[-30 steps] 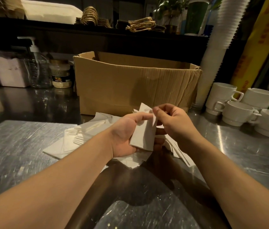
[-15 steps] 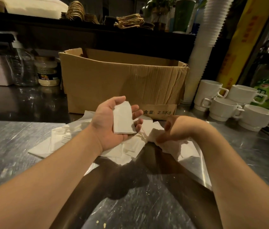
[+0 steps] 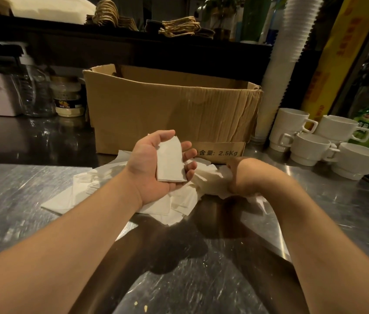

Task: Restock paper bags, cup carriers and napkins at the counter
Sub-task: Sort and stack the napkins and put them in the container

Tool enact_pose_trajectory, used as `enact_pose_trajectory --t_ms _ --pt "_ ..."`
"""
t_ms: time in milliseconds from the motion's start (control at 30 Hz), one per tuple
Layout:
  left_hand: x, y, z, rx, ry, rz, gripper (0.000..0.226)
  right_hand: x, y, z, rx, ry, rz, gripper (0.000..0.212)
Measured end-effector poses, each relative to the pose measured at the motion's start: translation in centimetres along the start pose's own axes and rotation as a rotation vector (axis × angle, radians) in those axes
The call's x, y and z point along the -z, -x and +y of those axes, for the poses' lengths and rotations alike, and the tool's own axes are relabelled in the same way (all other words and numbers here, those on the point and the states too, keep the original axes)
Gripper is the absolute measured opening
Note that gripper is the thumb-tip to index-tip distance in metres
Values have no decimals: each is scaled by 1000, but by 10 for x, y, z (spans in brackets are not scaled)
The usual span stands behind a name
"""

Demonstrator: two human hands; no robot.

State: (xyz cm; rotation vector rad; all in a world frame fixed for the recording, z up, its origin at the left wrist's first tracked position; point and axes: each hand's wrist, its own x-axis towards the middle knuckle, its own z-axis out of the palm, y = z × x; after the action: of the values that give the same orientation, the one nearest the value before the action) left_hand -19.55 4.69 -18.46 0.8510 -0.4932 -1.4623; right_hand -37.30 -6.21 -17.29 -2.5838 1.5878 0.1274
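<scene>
Right hand (image 3: 239,175) has dropped onto the napkin pile (image 3: 206,177), grip hidden; left hand (image 3: 156,162) cradles a folded napkin (image 3: 170,162), fingers curled.

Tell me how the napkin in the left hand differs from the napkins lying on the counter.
The folded napkin lies flat and neat in the palm of the left hand, lifted off the counter; the loose napkins lie scattered and overlapping on the steel counter. The held napkin is a single narrow piece; the loose napkins form a wide, crumpled spread, which the right hand reaches into. Both are plain white paper.
</scene>
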Motion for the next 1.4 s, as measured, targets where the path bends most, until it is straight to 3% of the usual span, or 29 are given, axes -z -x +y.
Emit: enact_pose_trajectory --t_ms 200,400,467,567,700,800,967,1100,1200,1267,1333,1400 --pt "0 3 4 -25 37 -43 49 7 -2 4 -31 -465 193 29" --pt "1 4 8 -91 102 -9 49 15 14 -7 68 -1266 20 21" --pt "1 3 10 -124 117 13 50 11 14 -12 90 -1389 -30 17" --pt "2 3 12 -150 118 32 46 -2 7 -20 51 -1355 -22 18" --pt "3 1 11 -145 104 81 41 -18 -5 -28 96 -1018 163 7" --pt "3 0 10 -144 93 110 38 -21 -9 -30 107 -887 198 2" --pt "3 0 9 -127 82 112 39 -26 -14 -29 101 -717 219 18" --pt "3 1 10 -128 89 110 40 -20 -12 -20 87 -1015 305 7" --pt "4 1 10 -137 104 104 42 -6 -4 -13 60 -1474 126 12" --pt "4 1 10 -142 110 94 42 1 -1 -8 40 -1626 -63 20" --pt "5 0 10 -149 113 93 42 4 2 -5 32 -1614 -185 27" --pt "6 0 10 -154 112 91 42 4 3 -5 16 -1401 -185 25"
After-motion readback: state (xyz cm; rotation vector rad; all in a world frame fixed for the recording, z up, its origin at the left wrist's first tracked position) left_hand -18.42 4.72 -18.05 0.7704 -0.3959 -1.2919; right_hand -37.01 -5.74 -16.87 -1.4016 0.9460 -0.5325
